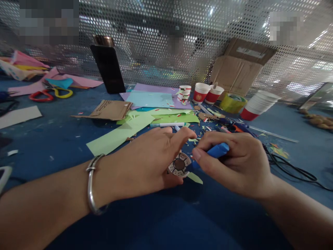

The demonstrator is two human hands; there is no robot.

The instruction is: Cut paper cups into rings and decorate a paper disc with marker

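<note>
My left hand (158, 156) is closed round a small round white piece (180, 164) with a brown centre and black markings in segments, low over the blue table. A silver bangle (91, 180) circles that wrist. My right hand (234, 159) grips a blue marker (218, 150) between thumb and fingers. The marker's lower end points at the right edge of the round piece; whether it touches cannot be made out. Just below the piece lies a pale green paper scrap (195, 178). Beyond my hands a white marker (168, 124) lies on green paper (179, 118).
Paper cups (201, 93), a cup stack (260, 104), yellow tape (232, 103) and cardboard (236, 71) stand at the back right. A dark bottle (108, 66) rises at back left, near scissors (41, 95). A black cable (293, 166) lies right. Perforated metal (151, 52) closes the back.
</note>
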